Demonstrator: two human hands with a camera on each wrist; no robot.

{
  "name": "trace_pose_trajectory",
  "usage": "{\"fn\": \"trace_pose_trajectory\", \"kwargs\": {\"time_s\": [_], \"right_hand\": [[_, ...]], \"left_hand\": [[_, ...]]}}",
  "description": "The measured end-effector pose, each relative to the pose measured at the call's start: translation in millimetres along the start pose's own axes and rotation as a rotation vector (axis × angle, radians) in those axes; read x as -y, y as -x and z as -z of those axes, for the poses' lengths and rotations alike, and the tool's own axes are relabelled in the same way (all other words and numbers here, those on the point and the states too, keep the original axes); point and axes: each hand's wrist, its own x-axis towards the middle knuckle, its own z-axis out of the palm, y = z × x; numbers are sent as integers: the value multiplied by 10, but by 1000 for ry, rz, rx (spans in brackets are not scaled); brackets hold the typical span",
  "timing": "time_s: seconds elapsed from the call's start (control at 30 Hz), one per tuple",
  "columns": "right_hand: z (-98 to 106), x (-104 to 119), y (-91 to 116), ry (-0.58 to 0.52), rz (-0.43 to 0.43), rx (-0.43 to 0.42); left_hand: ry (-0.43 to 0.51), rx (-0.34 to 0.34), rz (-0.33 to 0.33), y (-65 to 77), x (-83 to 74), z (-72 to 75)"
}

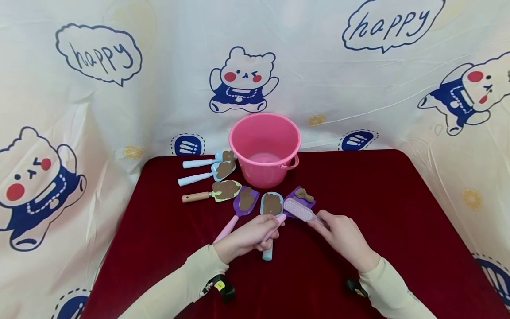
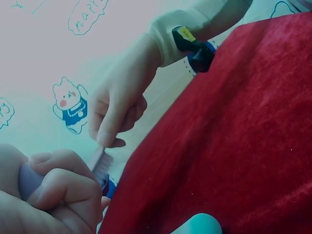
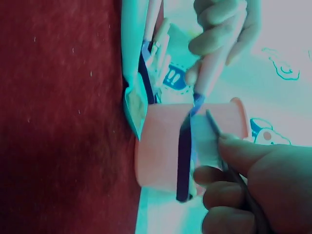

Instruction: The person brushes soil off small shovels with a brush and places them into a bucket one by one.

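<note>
My left hand [image 1: 255, 232] grips the pink handle [image 1: 275, 226] of a small purple shovel [image 1: 297, 192]. A lump of brown, mud-like material [image 1: 304, 195] sits on that shovel's blade. In my right hand [image 1: 344, 232] is a pale, translucent-backed brush [image 1: 299, 210], pinched by its handle. Its bristles [image 2: 105, 165] face down toward the blade, and the brush head overlaps the blade in the head view. The right wrist view shows the purple blade [image 3: 184, 158] edge-on beside the brush, raised above the table. Below my left hand lies a light-blue shovel [image 1: 268, 254] with brown material on it.
A pink bucket [image 1: 264, 173] stands at the back of the red-covered table [image 1: 358, 177]. Left of it lie two blue-and-white shovels [image 1: 195, 178], a wooden-handled trowel [image 1: 195, 197] and another purple shovel [image 1: 225, 229], all carrying brown material. A printed curtain [image 1: 179, 88] hangs behind.
</note>
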Motion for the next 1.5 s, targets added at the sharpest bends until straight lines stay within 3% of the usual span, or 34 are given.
{"fn": "trace_pose_trajectory", "kwargs": {"time_s": [0.07,0.27,0.43,0.73,0.8,1.0,1.23,1.4,1.5], "right_hand": [[-4,-13,-7,7,15,4],[0,-128,-4,48,7,-96],[16,-178,-13,54,-20,-114],[-31,-107,-10,-1,44,-7],[-46,-112,-11,11,47,-15],[-53,-205,-8,42,4,-90],[-5,-281,-24,31,-51,-111],[96,-374,3,47,-84,-144],[133,-400,21,35,-116,-122]], "left_hand": [[-1,1,2,-2,0,-2],[-5,13,-6,9,6,-2],[-9,14,1,-9,30,18],[-7,5,10,-25,50,37],[-15,7,18,-20,45,32],[-24,14,27,-4,38,33],[-32,9,23,-9,34,45],[-25,41,2,-8,50,63],[-18,44,-13,0,51,64]]}}
